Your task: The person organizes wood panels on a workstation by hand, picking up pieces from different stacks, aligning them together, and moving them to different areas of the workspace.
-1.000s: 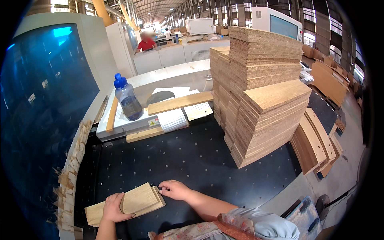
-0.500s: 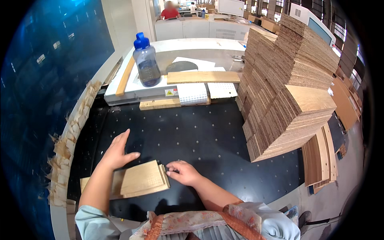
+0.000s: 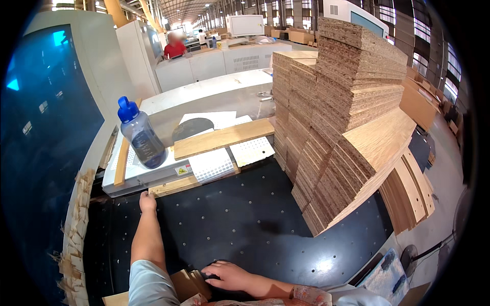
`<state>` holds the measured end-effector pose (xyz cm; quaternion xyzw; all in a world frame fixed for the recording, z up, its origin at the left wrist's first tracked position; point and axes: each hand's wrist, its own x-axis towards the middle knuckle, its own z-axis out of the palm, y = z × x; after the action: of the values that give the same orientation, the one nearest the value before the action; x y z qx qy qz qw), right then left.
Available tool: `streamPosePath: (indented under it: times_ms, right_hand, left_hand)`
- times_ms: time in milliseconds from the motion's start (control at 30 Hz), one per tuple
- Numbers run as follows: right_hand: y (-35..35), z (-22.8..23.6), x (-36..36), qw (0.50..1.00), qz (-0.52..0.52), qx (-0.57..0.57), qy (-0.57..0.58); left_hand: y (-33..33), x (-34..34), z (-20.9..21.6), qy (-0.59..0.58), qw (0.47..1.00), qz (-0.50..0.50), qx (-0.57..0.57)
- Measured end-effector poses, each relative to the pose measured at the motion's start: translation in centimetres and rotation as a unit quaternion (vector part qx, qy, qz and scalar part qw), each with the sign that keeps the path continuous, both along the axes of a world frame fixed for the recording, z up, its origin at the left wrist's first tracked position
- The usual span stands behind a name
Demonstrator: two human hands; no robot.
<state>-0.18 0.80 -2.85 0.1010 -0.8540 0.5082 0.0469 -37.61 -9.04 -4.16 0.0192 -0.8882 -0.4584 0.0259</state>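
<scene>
My left hand (image 3: 148,202) is stretched far forward, its fingers curled closed at the left end of a light wooden strip (image 3: 171,187). This strip lies along the front of a white machine ledge (image 3: 122,187); a perforated white sheet (image 3: 212,167) hangs over part of it. Close to my body, my right hand (image 3: 229,276) rests low with loosely spread fingers, beside the right end of a small pile of flat wooden boards (image 3: 185,285). No board shows in its grasp. My left sleeve and the picture's lower edge hide part of the pile.
A tall stack of particleboard panels (image 3: 326,137) stands at the right of the black dotted table (image 3: 229,214). On the ledge are a blue-capped water bottle (image 3: 145,137) and a wooden plank (image 3: 224,138). A person in red (image 3: 174,48) is in the background.
My left hand has moved from above the board pile forward to the wooden strip. My right hand stays near the pile's right end. The whole view has tilted up and swung right.
</scene>
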Motion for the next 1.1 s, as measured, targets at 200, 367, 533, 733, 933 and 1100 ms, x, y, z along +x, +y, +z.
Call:
streamPosePath:
  times_ms: [200, 367, 533, 733, 933, 1100]
  right_hand:
    - [0.2, 0.1, 0.3, 1.0, -0.011, -0.013, 0.005]
    - [0.3, 0.0, 0.0, 1.0, -0.005, -0.017, 0.009]
    - [0.2, 0.7, 0.1, 1.0, 0.0, -0.021, -0.002]
    - [0.1, 0.6, 0.2, 1.0, 0.007, -0.019, -0.004]
    - [0.0, 0.1, 0.2, 1.0, 0.001, -0.015, 0.015]
    - [-0.1, -0.1, 0.3, 0.999, -0.004, -0.014, 0.052]
  left_hand:
    - [0.7, 4.3, 3.4, -0.001, 0.985, -0.072, -0.155]
    - [-0.7, 8.2, 6.8, -0.079, 0.945, -0.207, -0.24]
    - [1.8, 7.5, 7.8, 0.019, 0.849, -0.35, -0.396]
    - [6.4, 8.0, 6.6, 0.046, 0.831, -0.391, -0.393]
    - [5.4, 9.7, 5.8, 0.136, 0.837, -0.408, -0.338]
    - [3.5, 12.9, 5.8, 0.131, 0.793, -0.498, -0.326]
